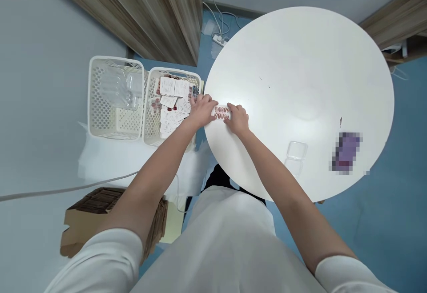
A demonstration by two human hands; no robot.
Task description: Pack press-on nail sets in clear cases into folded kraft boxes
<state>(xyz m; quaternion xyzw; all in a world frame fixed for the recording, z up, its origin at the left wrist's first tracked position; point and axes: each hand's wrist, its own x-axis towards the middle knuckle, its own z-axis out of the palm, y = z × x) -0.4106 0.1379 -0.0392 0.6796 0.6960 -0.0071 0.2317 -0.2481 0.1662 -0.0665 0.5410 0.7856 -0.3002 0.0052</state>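
Observation:
Between my hands, at the left edge of the round white table, is a card of press-on nails point(222, 112), with reddish nails in two rows. My left hand point(201, 110) grips its left end, and my right hand point(238, 118) grips its right end between thumb and fingers. An opened clear plastic case point(296, 151) lies on the table to the right of my right forearm. Just left of my left hand stands a white basket point(151, 126) with many similar cards point(173, 115) in it, some showing printed text, others showing nails.
A second white basket point(91, 102) farther left holds clear plastic cases point(116, 84). A pixelated purple object point(347, 151) lies at the table's right. Folded cardboard boxes point(100, 202) are stacked at lower left. A power strip point(219, 40) with cables lies on the floor behind the table.

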